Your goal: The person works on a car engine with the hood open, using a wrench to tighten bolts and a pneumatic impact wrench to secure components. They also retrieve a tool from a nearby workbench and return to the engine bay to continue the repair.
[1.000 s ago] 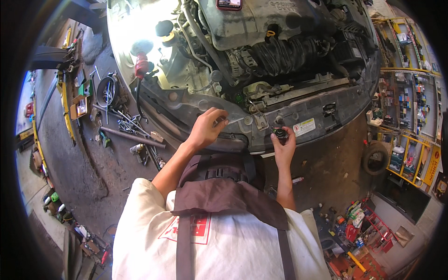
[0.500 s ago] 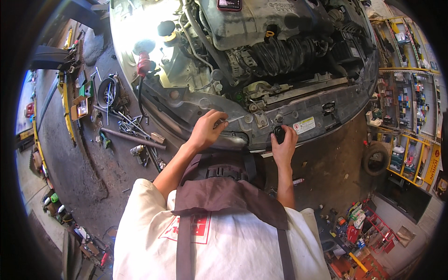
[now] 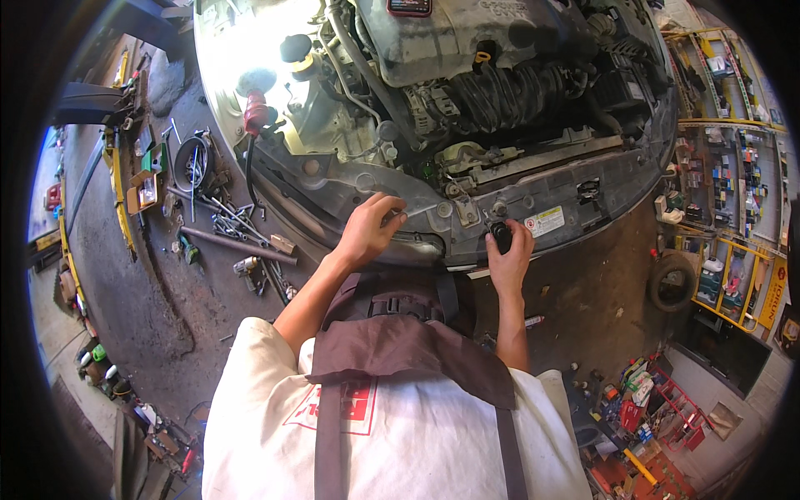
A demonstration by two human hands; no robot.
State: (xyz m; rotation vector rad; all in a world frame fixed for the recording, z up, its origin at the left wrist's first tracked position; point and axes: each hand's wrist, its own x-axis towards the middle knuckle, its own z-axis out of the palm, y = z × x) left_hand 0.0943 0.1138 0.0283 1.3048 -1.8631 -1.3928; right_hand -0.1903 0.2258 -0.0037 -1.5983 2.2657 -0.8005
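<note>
My left hand hangs just over the front upper panel, fingers curled inward, with whatever may be in them too dark to make out. My right hand grips a small black part by the panel's front edge, left of a white label. The car's open engine bay lies ahead, with an engine cover, a black intake manifold and a phone on the cover. At its left a bright work lamp with a red grip shines into the bay.
On the floor at left lie a bucket of tools, loose tools, a long pipe and a power drill. At right stand yellow racks, a tire and a red tool cart. A lift arm is upper left.
My right hand has turned the black part, so its lighter, ringed face no longer shows, and shifted slightly right. My left hand stays about where it was.
</note>
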